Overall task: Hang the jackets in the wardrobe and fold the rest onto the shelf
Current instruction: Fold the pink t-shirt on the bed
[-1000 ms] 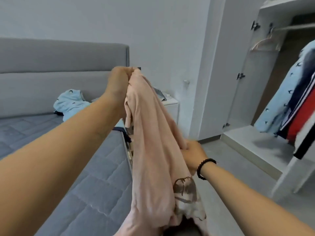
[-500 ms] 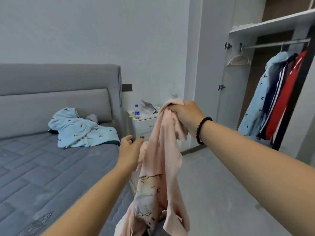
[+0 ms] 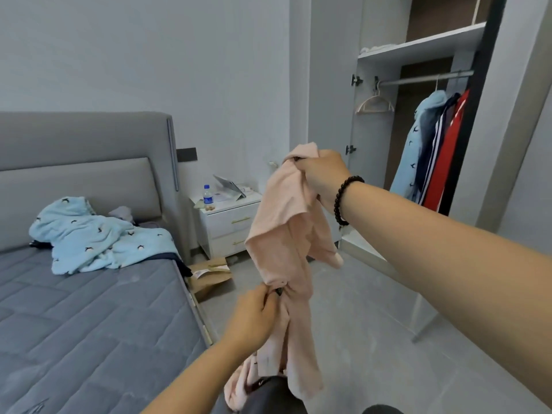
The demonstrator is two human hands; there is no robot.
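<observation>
The right hand [image 3: 324,177] grips the top of a pink garment [image 3: 286,234] held up between bed [image 3: 89,309] and wardrobe [image 3: 424,49]; the left hand [image 3: 254,316] pinches it lower down. A light blue jacket [image 3: 98,240] lies crumpled on the bed, beside a white nightstand [image 3: 230,225]. Jackets [image 3: 433,150] hang from the wardrobe rail beside an empty hanger [image 3: 375,104].

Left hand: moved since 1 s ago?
Yes. The left hand dropped from the pink garment's top to grip it lower down, below the right hand.

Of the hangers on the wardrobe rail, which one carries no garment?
The pale beige hanger at the left end of the metal rail hangs bare. The others, to its right, hold the light blue patterned jacket, a dark one and a red one.
</observation>
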